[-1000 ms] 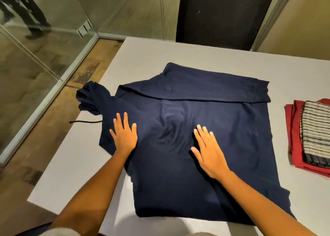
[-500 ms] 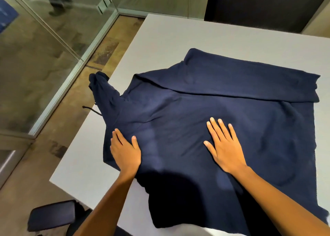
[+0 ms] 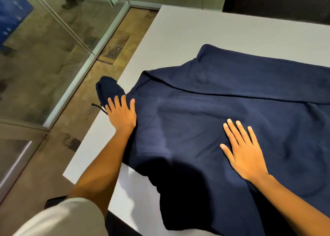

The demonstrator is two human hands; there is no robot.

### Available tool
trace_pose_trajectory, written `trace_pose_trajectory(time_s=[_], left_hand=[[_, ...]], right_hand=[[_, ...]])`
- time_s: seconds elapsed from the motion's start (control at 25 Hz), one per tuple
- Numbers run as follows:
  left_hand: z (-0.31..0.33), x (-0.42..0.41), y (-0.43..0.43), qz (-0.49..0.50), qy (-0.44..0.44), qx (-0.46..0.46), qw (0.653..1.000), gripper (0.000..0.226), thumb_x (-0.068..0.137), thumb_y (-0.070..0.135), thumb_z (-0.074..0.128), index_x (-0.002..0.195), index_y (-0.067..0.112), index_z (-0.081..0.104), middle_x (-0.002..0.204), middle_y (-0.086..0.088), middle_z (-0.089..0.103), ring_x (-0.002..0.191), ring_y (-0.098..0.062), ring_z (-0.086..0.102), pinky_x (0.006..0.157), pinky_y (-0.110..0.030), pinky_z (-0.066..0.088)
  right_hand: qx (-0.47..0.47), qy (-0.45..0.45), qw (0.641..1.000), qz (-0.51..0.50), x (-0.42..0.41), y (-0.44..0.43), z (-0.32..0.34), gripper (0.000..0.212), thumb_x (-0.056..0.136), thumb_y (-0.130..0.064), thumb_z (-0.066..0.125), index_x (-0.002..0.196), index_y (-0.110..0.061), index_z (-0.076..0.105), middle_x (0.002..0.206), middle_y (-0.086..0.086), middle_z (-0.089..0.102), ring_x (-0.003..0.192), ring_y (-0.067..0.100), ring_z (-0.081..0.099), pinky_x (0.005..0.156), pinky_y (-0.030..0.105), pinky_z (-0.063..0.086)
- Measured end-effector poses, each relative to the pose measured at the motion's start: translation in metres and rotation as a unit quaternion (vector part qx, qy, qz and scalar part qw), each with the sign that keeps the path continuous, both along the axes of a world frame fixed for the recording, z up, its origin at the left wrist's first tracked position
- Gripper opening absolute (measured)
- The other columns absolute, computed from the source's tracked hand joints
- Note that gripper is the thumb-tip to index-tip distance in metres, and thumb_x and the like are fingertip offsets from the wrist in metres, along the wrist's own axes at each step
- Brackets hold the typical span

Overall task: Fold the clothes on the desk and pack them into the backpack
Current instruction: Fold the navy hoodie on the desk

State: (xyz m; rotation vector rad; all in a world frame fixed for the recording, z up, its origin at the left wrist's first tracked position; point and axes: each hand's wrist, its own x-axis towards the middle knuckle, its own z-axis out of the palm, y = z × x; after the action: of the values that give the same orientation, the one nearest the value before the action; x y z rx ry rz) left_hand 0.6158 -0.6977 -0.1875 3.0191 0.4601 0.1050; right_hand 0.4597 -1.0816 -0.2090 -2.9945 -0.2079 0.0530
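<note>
A navy garment is seen spread flat on a pale grey desk, viewed from above by the person working on it. The left hand is laid palm down on the garment's left edge, with the arm stretched forward, the fingers straight and slightly apart, and nothing gripped. The right hand is pressed palm down on the middle of the cloth, nearer than the left, with its fingers straight and fanned out and nothing held. A strip of the garment is folded over along its far side. Just beyond the left fingertips a bunched end of the garment is pushed past the desk's left edge, and a thin dark cord sticks out beside it; whether this end is a hood or a sleeve cannot be told. The garment's right side is cut off by the frame, and its near part is lost in deep shadow. A pale short sleeve fills the near left corner. A glass wall stands to the left.
</note>
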Motion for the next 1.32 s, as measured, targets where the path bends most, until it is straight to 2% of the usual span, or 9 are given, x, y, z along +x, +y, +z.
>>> trace_pose_trajectory(time_s=[0.12,0.28,0.4,0.56,0.68,0.76,0.92,1.12,1.32], left_hand=[[0.010,-0.016,-0.011,0.108,-0.106,-0.116,0.982,0.047,0.101,0.041,0.037,0.119,0.000,0.053,0.135,-0.025,0.042,0.122,-0.043,0.040,0.100,-0.051,0.036],[0.037,0.019,0.011,0.402,-0.057,-0.346,0.846,0.074,0.089,0.052,0.057,0.135,-0.002,0.036,0.142,-0.019,0.037,0.124,-0.034,0.043,0.100,-0.043,0.041],[0.051,0.044,0.035,0.389,-0.037,-0.440,0.809,0.048,0.084,0.031,0.066,0.121,0.004,0.052,0.124,-0.011,0.058,0.104,-0.027,0.059,0.090,-0.038,0.050],[0.060,0.046,0.050,0.362,-0.200,-0.573,0.708,0.003,0.089,0.009,0.055,0.087,0.011,0.054,0.087,-0.003,0.056,0.079,-0.019,0.054,0.074,-0.036,0.048],[0.036,0.023,0.070,0.355,-0.322,-0.590,0.650,0.019,0.084,0.000,0.049,0.092,-0.001,0.065,0.085,-0.006,0.063,0.070,-0.017,0.056,0.068,-0.030,0.049],[0.016,0.003,0.081,0.452,-0.265,-0.522,0.673,0.032,0.078,0.013,0.056,0.107,0.003,0.066,0.096,-0.007,0.068,0.081,-0.023,0.064,0.075,-0.037,0.055],[0.001,-0.015,0.079,0.422,-0.070,-0.374,0.823,0.050,0.085,0.032,0.066,0.120,-0.004,0.058,0.119,-0.020,0.063,0.110,-0.038,0.060,0.091,-0.046,0.051],[0.016,-0.006,0.078,0.416,-0.159,-0.422,0.790,0.007,0.084,0.003,0.063,0.083,0.000,0.057,0.118,-0.027,0.062,0.111,-0.038,0.060,0.089,-0.046,0.051],[0.013,-0.020,0.073,0.420,-0.153,-0.374,0.813,0.032,0.091,0.011,0.055,0.122,0.003,0.060,0.120,-0.017,0.062,0.111,-0.036,0.059,0.094,-0.042,0.050]], right_hand=[[0.001,-0.007,1.000,-0.002,-0.001,0.000,-0.001,0.066,0.099,-0.049,0.024,0.153,-0.011,0.022,0.161,0.004,0.018,0.149,0.025,0.013,0.119,0.051,0.018],[0.001,-0.009,1.000,-0.001,0.000,0.000,0.000,0.065,0.099,-0.048,0.025,0.153,-0.012,0.022,0.161,0.003,0.018,0.149,0.025,0.013,0.119,0.051,0.018],[-0.001,-0.008,1.000,-0.002,0.000,0.000,0.000,0.066,0.099,-0.049,0.024,0.153,-0.012,0.023,0.161,0.003,0.018,0.150,0.025,0.012,0.119,0.051,0.018],[0.000,-0.010,1.000,-0.002,-0.001,0.000,0.000,0.066,0.099,-0.049,0.024,0.153,-0.012,0.023,0.161,0.003,0.018,0.150,0.025,0.012,0.119,0.051,0.017],[0.002,-0.013,1.000,-0.002,-0.001,0.000,0.000,0.066,0.099,-0.049,0.024,0.153,-0.011,0.023,0.161,0.004,0.019,0.149,0.025,0.013,0.119,0.051,0.017],[0.002,-0.011,1.000,0.003,0.000,0.000,0.000,0.066,0.099,-0.049,0.023,0.153,-0.011,0.023,0.161,0.003,0.018,0.149,0.025,0.013,0.119,0.051,0.017],[0.007,-0.013,1.000,-0.002,-0.001,0.000,0.000,0.066,0.099,-0.049,0.024,0.153,-0.011,0.024,0.161,0.003,0.019,0.149,0.025,0.013,0.119,0.051,0.017],[0.004,-0.006,1.000,-0.001,-0.001,0.000,0.000,0.066,0.099,-0.049,0.024,0.153,-0.012,0.023,0.161,0.004,0.019,0.149,0.025,0.013,0.120,0.050,0.016],[0.000,-0.002,1.000,0.013,-0.001,-0.003,-0.003,0.065,0.100,-0.049,0.021,0.153,-0.012,0.023,0.161,0.004,0.020,0.149,0.026,0.017,0.119,0.050,0.017]])
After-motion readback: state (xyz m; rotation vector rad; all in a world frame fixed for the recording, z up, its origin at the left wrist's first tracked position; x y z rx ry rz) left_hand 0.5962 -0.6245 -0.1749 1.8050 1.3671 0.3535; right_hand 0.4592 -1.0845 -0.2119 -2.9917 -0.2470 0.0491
